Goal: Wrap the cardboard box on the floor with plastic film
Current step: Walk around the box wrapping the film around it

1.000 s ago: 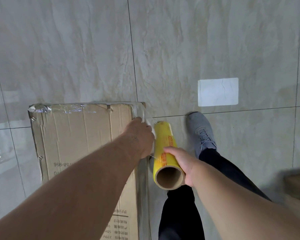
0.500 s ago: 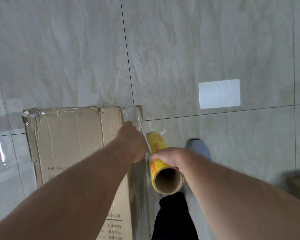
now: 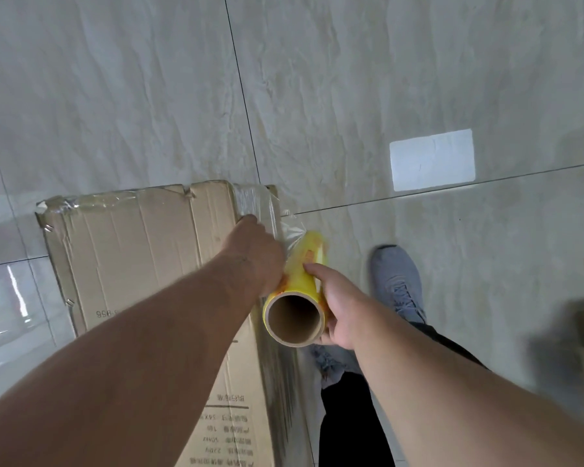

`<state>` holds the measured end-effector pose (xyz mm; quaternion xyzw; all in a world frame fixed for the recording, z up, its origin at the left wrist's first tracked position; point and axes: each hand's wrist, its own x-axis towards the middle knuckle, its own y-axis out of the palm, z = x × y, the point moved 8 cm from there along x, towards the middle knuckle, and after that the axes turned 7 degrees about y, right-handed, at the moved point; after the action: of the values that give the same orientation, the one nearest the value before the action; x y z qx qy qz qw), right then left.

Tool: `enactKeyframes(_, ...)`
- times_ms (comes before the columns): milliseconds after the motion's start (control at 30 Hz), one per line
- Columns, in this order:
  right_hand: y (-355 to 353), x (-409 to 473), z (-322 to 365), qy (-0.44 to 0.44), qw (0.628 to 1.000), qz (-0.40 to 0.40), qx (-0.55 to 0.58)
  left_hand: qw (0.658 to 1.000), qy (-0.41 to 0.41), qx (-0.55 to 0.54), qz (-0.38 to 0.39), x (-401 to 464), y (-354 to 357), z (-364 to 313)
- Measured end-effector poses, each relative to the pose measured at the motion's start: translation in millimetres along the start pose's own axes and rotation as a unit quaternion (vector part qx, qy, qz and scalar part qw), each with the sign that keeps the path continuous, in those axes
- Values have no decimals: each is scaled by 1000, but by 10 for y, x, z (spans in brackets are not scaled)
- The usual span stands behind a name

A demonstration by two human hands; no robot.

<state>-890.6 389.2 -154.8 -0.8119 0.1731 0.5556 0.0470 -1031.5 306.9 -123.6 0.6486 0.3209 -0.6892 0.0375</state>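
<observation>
Looking down, the flat brown cardboard box (image 3: 139,264) lies on the pale tiled floor (image 3: 351,79), clear film covering only its right edge. The left hand (image 3: 255,251) presses there, fingers hidden; the right hand (image 3: 338,308) grips the yellow film roll (image 3: 299,291) just beside. Most wrapping remains.

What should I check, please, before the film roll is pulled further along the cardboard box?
1. Right hand grips the film roll: ok.
2. Left hand rests on the cardboard box by the film's edge: ok.
3. Plastic film already lies over the box's right edge: ok.
4. Film between roll and box is smooth: not ok, it looks bunched.
5. Left side of the box top is covered: not ok, bare cardboard.
6. Film reaches under the box: cannot tell.
</observation>
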Motion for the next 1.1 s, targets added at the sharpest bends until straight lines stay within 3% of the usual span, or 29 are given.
enactKeyframes(200,188,157,-242,-18,988,85,127,999,10,42,11,-9,76,-30)
enactKeyframes(333,207,196,-263,-31,993,52,105,999,13,33,-4,13,97,-40)
enactKeyframes(467,-60,177,-155,-72,994,-46,-60,999,37,26,29,-3,157,-157)
enactKeyframes(600,-333,63,-28,-91,953,-146,-250,998,27,18,55,-6,125,-230)
enactKeyframes(833,-72,-7,105,-28,900,-124,-418,992,33,69,96,-81,168,-248)
enactKeyframes(933,-14,139,84,-21,913,-124,-389,991,37,96,83,-111,225,-236)
enactKeyframes(1100,-165,128,-88,-17,965,-144,-220,995,29,83,55,-66,242,-228)
